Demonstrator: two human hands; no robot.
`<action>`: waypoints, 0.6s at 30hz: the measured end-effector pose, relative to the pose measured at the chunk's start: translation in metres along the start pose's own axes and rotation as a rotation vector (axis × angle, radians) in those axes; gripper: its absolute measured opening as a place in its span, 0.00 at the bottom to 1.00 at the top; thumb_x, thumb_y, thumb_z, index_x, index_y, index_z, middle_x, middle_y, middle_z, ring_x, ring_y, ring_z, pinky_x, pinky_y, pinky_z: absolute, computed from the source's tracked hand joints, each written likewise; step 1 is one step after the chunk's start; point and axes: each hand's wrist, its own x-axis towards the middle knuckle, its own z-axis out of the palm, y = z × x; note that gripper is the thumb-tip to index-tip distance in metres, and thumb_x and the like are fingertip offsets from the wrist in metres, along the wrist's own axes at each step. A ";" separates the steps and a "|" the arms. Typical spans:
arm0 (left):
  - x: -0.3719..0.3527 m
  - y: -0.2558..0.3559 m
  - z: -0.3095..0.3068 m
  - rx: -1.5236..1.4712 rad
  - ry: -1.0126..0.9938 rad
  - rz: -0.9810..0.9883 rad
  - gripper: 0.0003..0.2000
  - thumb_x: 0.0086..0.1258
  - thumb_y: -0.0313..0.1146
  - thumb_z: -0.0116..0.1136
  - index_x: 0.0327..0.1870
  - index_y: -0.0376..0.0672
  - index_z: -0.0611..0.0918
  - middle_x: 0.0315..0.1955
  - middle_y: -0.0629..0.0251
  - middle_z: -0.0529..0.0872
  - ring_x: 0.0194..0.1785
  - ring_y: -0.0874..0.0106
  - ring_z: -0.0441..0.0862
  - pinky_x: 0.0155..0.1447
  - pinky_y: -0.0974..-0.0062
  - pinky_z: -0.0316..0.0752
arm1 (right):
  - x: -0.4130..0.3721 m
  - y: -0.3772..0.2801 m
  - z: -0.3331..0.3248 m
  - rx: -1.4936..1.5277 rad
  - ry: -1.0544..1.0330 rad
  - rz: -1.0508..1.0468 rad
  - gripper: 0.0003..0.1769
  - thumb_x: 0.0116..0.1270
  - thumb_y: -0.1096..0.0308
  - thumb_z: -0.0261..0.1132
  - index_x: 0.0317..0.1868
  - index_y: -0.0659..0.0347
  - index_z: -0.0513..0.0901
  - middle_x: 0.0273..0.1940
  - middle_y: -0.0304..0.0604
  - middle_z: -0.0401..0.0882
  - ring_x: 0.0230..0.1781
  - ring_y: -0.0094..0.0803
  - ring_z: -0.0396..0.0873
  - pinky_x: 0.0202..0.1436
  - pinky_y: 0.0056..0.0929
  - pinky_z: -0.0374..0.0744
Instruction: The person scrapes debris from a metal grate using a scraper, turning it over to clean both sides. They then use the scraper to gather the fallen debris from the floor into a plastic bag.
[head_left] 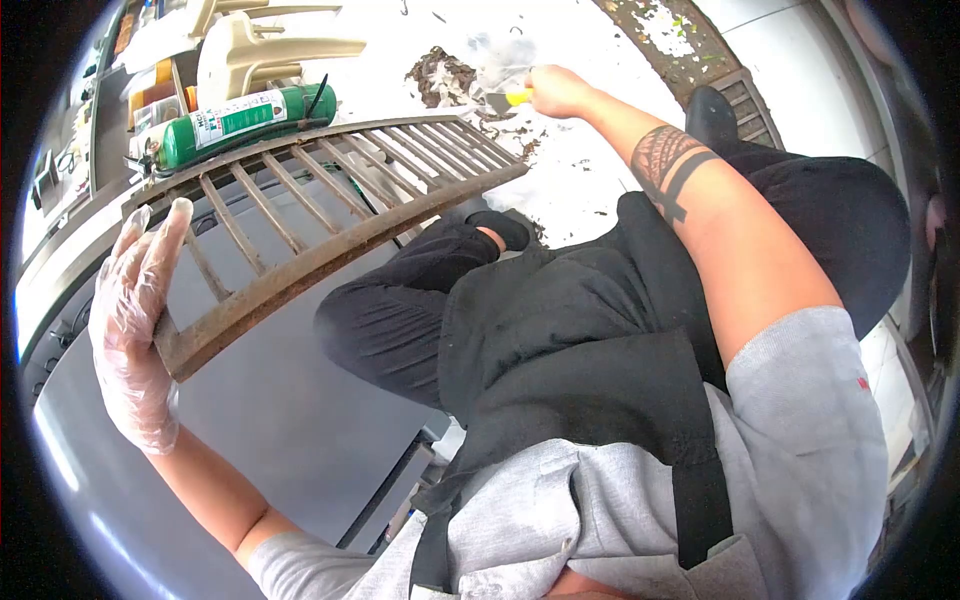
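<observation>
A clear plastic glove covers my left hand (135, 310), which supports the near end of a long, dirty metal grate (290, 270). Its fingers are stretched along the end of the grate, and the thumb is partly hidden. The grate is tilted, with its slats running between two rails. Farther forward, my bare right hand (558, 92) is closed round the yellow handle of a scraper (518, 97). The scraper's blade is blurred and points left, close to a dark, wet clump of debris (445, 78) and a crumpled clear plastic bag (500, 55) on the white floor.
A green cylinder (240, 125) with a white label lies behind the grate, beside cream plastic chairs (270, 55). A floor drain channel (665, 45) holds scraps and a slatted cover (750, 105). A grey metal surface (270, 420) is under the grate. Debris bits dot the floor.
</observation>
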 end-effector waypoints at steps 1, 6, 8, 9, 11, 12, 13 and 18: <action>0.000 0.004 -0.001 0.003 -0.003 0.000 0.34 0.81 0.59 0.34 0.67 0.42 0.84 0.61 0.59 0.88 0.74 0.51 0.75 0.82 0.57 0.58 | 0.001 -0.012 0.004 0.004 0.000 -0.001 0.11 0.61 0.70 0.65 0.37 0.68 0.90 0.38 0.62 0.88 0.42 0.55 0.88 0.49 0.48 0.85; -0.006 0.021 -0.012 0.015 0.010 -0.127 0.28 0.79 0.50 0.42 0.66 0.42 0.85 0.61 0.60 0.88 0.76 0.54 0.74 0.81 0.57 0.60 | 0.005 -0.049 0.019 0.059 -0.109 -0.086 0.12 0.62 0.70 0.64 0.40 0.69 0.89 0.44 0.62 0.88 0.47 0.54 0.88 0.52 0.49 0.84; -0.010 0.017 -0.014 0.049 0.034 -0.103 0.25 0.78 0.45 0.45 0.66 0.43 0.85 0.61 0.61 0.88 0.75 0.54 0.74 0.80 0.58 0.61 | -0.007 -0.044 0.027 0.032 -0.159 -0.024 0.12 0.62 0.70 0.64 0.40 0.69 0.89 0.44 0.62 0.88 0.48 0.54 0.88 0.52 0.49 0.84; -0.010 0.016 -0.014 0.082 0.055 -0.080 0.23 0.77 0.40 0.48 0.67 0.43 0.85 0.60 0.61 0.88 0.75 0.54 0.75 0.79 0.58 0.63 | -0.015 -0.043 0.024 0.007 -0.211 0.037 0.12 0.63 0.69 0.64 0.40 0.70 0.89 0.43 0.61 0.88 0.48 0.53 0.88 0.52 0.48 0.84; -0.011 0.014 -0.018 0.166 0.060 -0.009 0.22 0.73 0.30 0.52 0.67 0.43 0.84 0.60 0.62 0.88 0.73 0.54 0.77 0.78 0.60 0.66 | -0.017 -0.043 0.011 0.050 -0.148 0.060 0.13 0.63 0.68 0.64 0.40 0.70 0.89 0.42 0.62 0.88 0.46 0.55 0.88 0.51 0.48 0.85; -0.012 0.012 -0.018 0.140 0.048 -0.026 0.24 0.71 0.27 0.53 0.68 0.43 0.83 0.62 0.62 0.87 0.74 0.56 0.76 0.78 0.62 0.66 | -0.011 -0.047 0.002 0.109 -0.062 0.088 0.14 0.63 0.67 0.64 0.40 0.70 0.89 0.42 0.63 0.88 0.45 0.56 0.88 0.50 0.48 0.86; -0.013 0.011 -0.019 0.114 0.034 -0.044 0.26 0.68 0.24 0.53 0.70 0.43 0.82 0.64 0.61 0.86 0.75 0.57 0.75 0.77 0.63 0.67 | -0.004 -0.049 0.000 0.169 0.023 0.116 0.14 0.63 0.67 0.64 0.40 0.70 0.89 0.41 0.63 0.88 0.44 0.57 0.88 0.49 0.48 0.86; -0.019 0.015 -0.026 0.163 0.096 -0.030 0.22 0.71 0.27 0.55 0.66 0.43 0.85 0.60 0.61 0.89 0.71 0.54 0.79 0.77 0.60 0.68 | -0.019 -0.063 0.014 0.079 -0.109 0.039 0.15 0.58 0.68 0.64 0.39 0.71 0.89 0.41 0.64 0.88 0.45 0.57 0.89 0.50 0.49 0.86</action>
